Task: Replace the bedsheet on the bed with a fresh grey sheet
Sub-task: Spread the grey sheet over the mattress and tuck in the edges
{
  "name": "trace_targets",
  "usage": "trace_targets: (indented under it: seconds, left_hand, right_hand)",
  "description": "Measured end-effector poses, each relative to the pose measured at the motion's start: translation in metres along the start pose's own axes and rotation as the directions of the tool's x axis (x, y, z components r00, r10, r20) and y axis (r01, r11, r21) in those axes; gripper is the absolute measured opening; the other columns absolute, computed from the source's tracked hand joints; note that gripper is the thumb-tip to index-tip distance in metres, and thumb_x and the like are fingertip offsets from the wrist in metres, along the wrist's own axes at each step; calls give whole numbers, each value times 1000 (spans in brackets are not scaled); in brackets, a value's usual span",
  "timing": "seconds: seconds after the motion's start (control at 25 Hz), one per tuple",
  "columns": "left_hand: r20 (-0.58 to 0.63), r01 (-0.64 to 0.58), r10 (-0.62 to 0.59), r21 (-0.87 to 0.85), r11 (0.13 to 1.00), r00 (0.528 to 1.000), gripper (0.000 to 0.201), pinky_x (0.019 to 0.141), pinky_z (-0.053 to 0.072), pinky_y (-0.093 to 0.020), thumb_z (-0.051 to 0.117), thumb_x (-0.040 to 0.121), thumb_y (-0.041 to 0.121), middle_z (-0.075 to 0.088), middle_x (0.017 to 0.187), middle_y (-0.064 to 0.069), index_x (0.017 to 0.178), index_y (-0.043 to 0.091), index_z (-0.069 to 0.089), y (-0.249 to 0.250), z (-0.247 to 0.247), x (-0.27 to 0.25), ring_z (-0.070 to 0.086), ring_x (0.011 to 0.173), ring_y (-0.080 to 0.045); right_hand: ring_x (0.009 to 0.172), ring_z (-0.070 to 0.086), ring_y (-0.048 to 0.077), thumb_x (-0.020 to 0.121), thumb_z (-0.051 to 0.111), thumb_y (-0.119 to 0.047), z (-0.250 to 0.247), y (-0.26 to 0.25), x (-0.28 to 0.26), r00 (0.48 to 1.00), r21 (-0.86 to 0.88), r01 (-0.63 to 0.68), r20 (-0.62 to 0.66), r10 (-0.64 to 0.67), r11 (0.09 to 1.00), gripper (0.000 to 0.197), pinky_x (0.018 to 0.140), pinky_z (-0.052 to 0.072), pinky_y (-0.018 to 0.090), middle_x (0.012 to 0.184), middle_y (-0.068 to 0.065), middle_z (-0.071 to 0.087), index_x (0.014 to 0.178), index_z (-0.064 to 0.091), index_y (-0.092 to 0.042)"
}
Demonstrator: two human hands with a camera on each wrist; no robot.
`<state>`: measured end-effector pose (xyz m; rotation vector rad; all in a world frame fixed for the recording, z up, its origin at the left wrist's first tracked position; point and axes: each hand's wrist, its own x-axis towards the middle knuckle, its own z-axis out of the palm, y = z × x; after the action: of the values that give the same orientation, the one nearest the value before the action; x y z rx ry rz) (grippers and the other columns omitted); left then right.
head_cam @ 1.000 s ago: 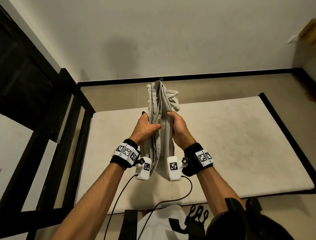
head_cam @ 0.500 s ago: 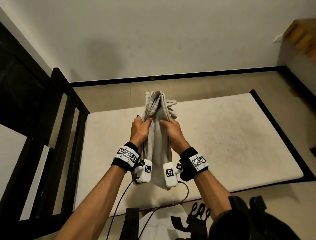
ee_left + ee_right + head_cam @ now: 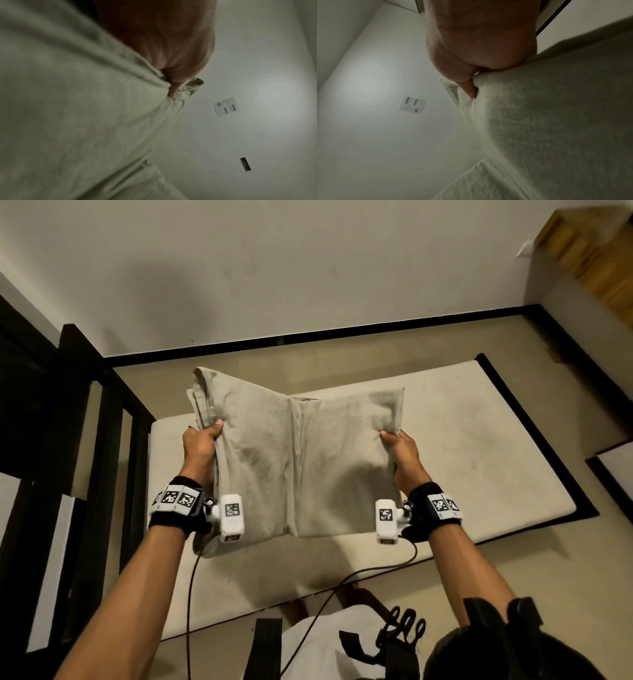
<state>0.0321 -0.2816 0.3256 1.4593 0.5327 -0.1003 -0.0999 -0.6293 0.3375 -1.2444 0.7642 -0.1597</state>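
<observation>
1. Nearest, the two hands have drawn apart: half a second ago they met at the middle of a narrow upright bundle, and now the left hand (image 3: 200, 445) and the right hand (image 3: 399, 448) are well separated, each grip clamped on a side edge of the folded pale grey cotton sheet (image 3: 298, 463).
2. The sheet has therefore opened like a book, with one crease running down its centre. It hangs in the air above the bed, still several layers thick, so I judge unfolding has only begun.
3. Below and beyond lies the bare off-white mattress (image 3: 479, 460) in its black bed frame (image 3: 534, 433); the old sheet appears already off.
4. The wrist views add what the head view lacks: the fingertips (image 3: 172, 92) of each hand tucked into gathered cloth, and a paper notice (image 3: 226, 106) on the white surface beyond.
</observation>
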Motion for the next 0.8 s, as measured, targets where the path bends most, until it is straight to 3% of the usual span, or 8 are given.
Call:
trace_targets:
  seconds: [0.08,0.24,0.48,0.6,0.8]
  left_hand:
    - [34,-13,12,28,1000,999,29,92,58,-44,67,92,5,71,114,-22,119,-7,67,-5,1,-4,70,99,-31]
    - [45,18,-24,129,992,999,26,95,57,-46,67,92,5,73,110,-19,116,-5,69,-33,18,-16,71,101,-32]
    - [-8,52,-53,347,936,999,28,99,55,-47,71,86,12,74,105,-11,112,4,72,-75,71,-13,70,104,-30]
    - [-27,100,-99,464,880,995,36,99,55,-45,73,76,28,75,105,-3,108,13,72,-96,111,-14,70,106,-28]
    - [64,34,-104,669,743,992,40,93,57,-45,69,77,34,76,102,-3,110,12,72,-111,188,-19,70,98,-26]
  right_hand:
    - [90,67,21,100,50,2,-19,6,11,1000,-16,-15,-23,15,1000,27,89,55,34,101,8,72,106,70,-15]
    - [88,65,22,99,51,2,-47,16,31,998,-87,-46,-35,43,995,27,84,53,33,96,7,71,99,72,-16]
    - [107,69,29,97,56,-5,-109,42,72,991,-187,-131,-62,122,974,26,103,52,45,116,12,76,100,77,-21]
    - [107,70,33,97,57,-6,-152,54,100,979,-201,-200,-89,186,959,24,101,55,47,112,11,76,105,74,-20]
    - [93,69,31,98,54,0,-216,78,129,938,-128,-326,-168,304,937,24,87,56,42,104,14,75,112,72,-8]
